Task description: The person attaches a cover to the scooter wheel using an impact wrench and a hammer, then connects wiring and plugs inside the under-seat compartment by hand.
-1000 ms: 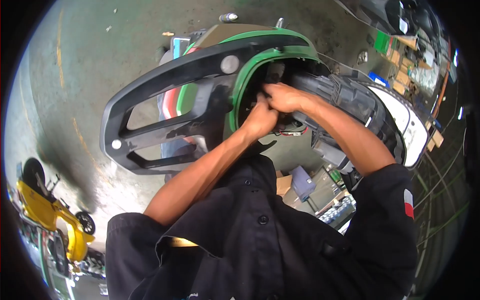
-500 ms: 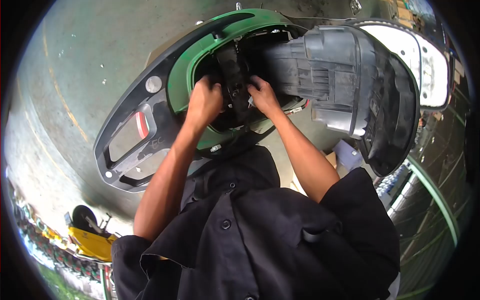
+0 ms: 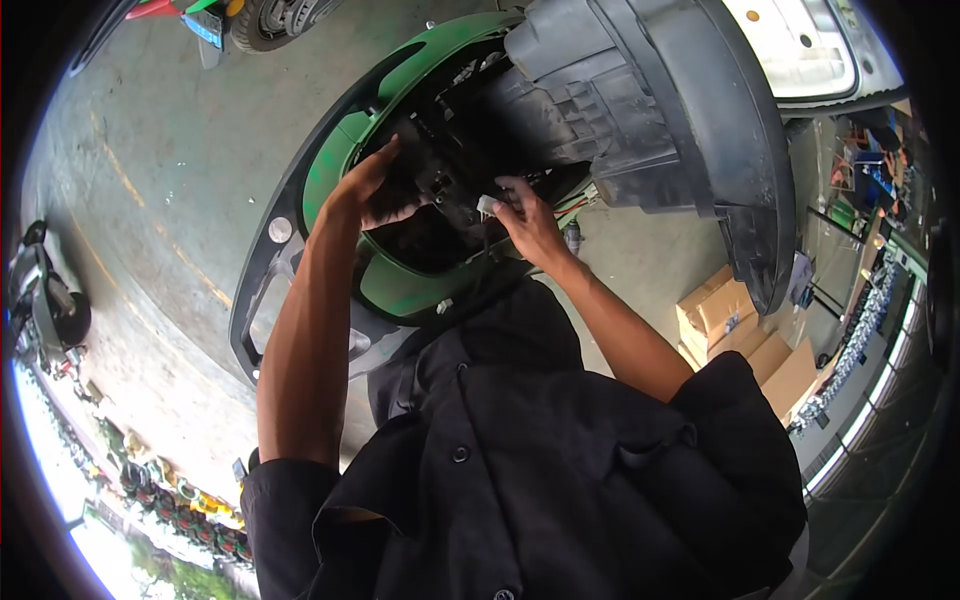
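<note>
A scooter's green body panel point(image 3: 400, 288) surrounds a dark opening, with a black grab rail point(image 3: 303, 190) along its outer side. Inside the opening, dark frame parts point(image 3: 437, 186) show only dimly. My left hand point(image 3: 372, 190) reaches over the left rim, fingers and thumb spread and nothing seen in them. In my right hand point(image 3: 533, 228), a white wiring connector point(image 3: 487, 205) is pinched at the fingertips, above the right part of the opening. A dark cable seems to hang below it. The black seat with its underseat bucket point(image 3: 640, 110) is tipped up to the right.
Cardboard boxes point(image 3: 722, 310) sit on the floor at the right. A white panel with a dark edge point(image 3: 800, 45) stands beyond the seat. Another scooter point(image 3: 50, 295) is parked far left, and a wheel point(image 3: 265, 25) shows at the top. Red wires point(image 3: 575, 206) stick out near the bucket.
My left hand has come out of its curled grasp and spread its fingers at the rim. The white connector now shows clearly in my right hand. The camera's view has turned.
</note>
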A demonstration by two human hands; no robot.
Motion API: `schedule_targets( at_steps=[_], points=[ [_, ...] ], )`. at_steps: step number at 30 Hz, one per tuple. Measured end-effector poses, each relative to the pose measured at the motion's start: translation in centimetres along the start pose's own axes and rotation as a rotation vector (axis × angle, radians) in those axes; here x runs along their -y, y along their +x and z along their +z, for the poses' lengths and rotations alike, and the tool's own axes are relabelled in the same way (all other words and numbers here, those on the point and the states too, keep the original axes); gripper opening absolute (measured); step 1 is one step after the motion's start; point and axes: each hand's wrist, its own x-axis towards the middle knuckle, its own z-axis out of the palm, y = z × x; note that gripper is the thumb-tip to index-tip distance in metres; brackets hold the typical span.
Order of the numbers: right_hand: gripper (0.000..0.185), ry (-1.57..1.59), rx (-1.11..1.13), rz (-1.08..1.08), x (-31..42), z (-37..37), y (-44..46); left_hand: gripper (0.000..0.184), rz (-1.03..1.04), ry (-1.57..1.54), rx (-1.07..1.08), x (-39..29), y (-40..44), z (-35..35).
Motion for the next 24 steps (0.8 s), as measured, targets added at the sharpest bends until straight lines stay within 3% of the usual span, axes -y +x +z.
schedule_targets(
  at_steps=[2, 5, 7, 11, 13, 18, 20, 24],
  points=[
    [0.04, -0.054, -0.009, -0.091, -0.3, 0.1, -0.3, 0.046, 0.031, -0.095, 0.046, 0.6, 0.6, -0.3],
    [0.04, -0.06, 0.0, -0.008, 0.3, -0.2, -0.2, 0.049, 0.055, -0.335, 0.173, 1.7, 0.9, -0.1],
    [0.038, -0.07, 0.0, -0.032, 1.2, -0.6, 0.0, 0.034, 0.113, 0.02, -0.123, 1.7, -0.1, 1.0],
    [0.031, -0.061, -0.001, -0.058, 1.1, -0.4, -0.2, 0.03, 0.106, 0.004, -0.197, 0.6, 0.1, -0.7],
    [0.028, -0.055, -0.029, -0.091, 0.7, -0.2, -0.4, 0.019, 0.023, -0.179, -0.075, 0.6, 1.2, -2.7],
    [0.025, -0.024, -0.063, -0.078, 0.6, 0.2, -0.8, 0.025, 0.032, -0.111, -0.153, 1.3, 1.8, 0.8],
    [0.025, -0.013, -0.07, -0.084, 0.4, 0.2, -0.9, 0.024, 0.03, 0.179, -0.297, 1.2, 1.8, 1.3],
    [0.024, -0.026, -0.103, -0.083, -0.5, 0.7, -1.2, 0.022, -0.004, 0.408, -0.341, 0.9, 2.0, 1.4]
  ],
)
